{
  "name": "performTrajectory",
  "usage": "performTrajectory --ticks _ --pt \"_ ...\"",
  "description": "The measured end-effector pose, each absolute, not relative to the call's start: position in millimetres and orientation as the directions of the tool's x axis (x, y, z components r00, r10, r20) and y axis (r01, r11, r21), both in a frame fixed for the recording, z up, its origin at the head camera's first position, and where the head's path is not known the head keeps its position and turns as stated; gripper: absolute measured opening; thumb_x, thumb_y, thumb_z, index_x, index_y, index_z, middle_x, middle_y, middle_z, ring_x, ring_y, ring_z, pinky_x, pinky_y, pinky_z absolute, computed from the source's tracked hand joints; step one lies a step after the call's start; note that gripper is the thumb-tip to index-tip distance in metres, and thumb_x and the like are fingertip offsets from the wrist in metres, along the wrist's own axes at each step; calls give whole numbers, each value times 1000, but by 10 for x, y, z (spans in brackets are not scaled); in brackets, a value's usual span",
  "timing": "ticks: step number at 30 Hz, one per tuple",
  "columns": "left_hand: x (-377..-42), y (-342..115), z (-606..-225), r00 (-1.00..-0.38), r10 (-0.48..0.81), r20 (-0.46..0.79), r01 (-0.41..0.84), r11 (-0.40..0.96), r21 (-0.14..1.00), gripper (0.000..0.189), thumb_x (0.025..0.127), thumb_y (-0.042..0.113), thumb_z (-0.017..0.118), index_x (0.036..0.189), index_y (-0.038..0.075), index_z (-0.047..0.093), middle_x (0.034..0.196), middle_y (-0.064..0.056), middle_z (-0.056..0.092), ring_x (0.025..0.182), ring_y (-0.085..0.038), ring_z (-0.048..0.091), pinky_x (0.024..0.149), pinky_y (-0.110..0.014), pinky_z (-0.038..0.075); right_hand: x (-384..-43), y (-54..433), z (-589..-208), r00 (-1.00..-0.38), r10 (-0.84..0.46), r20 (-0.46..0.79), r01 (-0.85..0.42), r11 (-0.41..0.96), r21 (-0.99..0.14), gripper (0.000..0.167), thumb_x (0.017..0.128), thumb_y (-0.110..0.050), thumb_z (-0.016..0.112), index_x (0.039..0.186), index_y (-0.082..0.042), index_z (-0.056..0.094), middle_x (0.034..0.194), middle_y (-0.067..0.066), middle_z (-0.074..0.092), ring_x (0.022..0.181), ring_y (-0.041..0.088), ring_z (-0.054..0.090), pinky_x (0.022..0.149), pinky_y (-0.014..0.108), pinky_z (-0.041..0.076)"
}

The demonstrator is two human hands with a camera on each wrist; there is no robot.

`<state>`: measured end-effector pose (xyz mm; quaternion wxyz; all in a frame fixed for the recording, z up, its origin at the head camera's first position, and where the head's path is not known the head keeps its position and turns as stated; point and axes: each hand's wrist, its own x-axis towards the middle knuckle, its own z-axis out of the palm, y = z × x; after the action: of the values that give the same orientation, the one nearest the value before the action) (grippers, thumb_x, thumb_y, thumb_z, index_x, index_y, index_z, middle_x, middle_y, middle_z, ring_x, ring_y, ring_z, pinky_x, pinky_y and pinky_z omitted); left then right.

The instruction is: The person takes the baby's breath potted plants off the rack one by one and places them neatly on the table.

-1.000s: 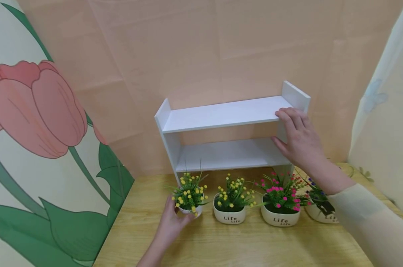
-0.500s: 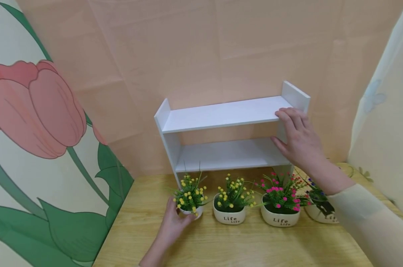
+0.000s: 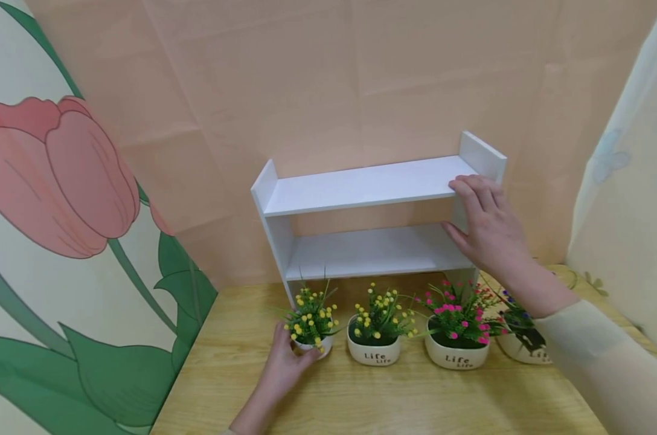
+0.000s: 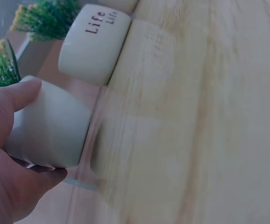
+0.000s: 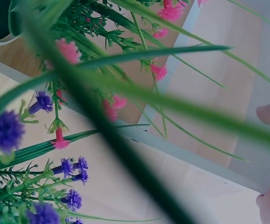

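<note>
My left hand (image 3: 285, 362) grips a small white pot (image 4: 55, 128) of yellow artificial flowers (image 3: 310, 317), thumb on one side and fingers on the other. Its base is close over the wooden tabletop, in front of the left end of a white two-tier shelf (image 3: 361, 187). At the shelf's right end, my right hand (image 3: 488, 226) holds the upper board, fingertips over its front edge and thumb below. Only a fingertip and the thumb show in the right wrist view, behind blurred green leaves (image 5: 116, 140).
Beside the held pot stand a second yellow-flowered pot (image 3: 374, 350), a pink-flowered pot (image 3: 457, 353) and a purple-flowered pot (image 3: 524, 347) partly behind my right forearm. A peach cloth backdrop (image 3: 334, 78) hangs behind the shelf. A tulip-printed panel (image 3: 62, 290) borders the table at left.
My left hand and the yellow-flowered pot have shifted very slightly to the right. My right hand stays on the shelf, and the other pots have not moved.
</note>
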<state>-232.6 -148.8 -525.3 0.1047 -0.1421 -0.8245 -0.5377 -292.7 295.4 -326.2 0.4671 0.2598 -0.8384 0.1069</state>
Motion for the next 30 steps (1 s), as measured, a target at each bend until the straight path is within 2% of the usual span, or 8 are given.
performTrajectory --ticks 5,16,30 --pt "-2336 -1489 -5280 -938 124 325 348 374 860 103 81 7 95 168 3 39 156 -25 44 142 -47 53 115 -65 45 -2922 2949 -3262 -431 -336 837 -531 845 66 90 81 -7 92 157 3 44 153 29 46 141 52 38 130 47 25" --pt "-2345 -1506 -5299 -946 123 301 324 406 854 95 82 11 95 162 -1 45 152 -22 47 142 -45 53 117 -65 44 -2927 2939 -3264 -431 -342 835 -531 844 71 92 80 -7 93 157 4 44 154 29 46 141 52 38 130 48 24" --pt "-2335 -1490 -5307 -940 158 302 341 425 839 102 81 10 93 167 0 38 156 -26 43 146 -47 50 121 -64 38 -2925 2937 -3261 -424 -342 838 -535 842 73 91 80 -7 92 157 4 44 153 29 46 141 52 38 129 50 26"
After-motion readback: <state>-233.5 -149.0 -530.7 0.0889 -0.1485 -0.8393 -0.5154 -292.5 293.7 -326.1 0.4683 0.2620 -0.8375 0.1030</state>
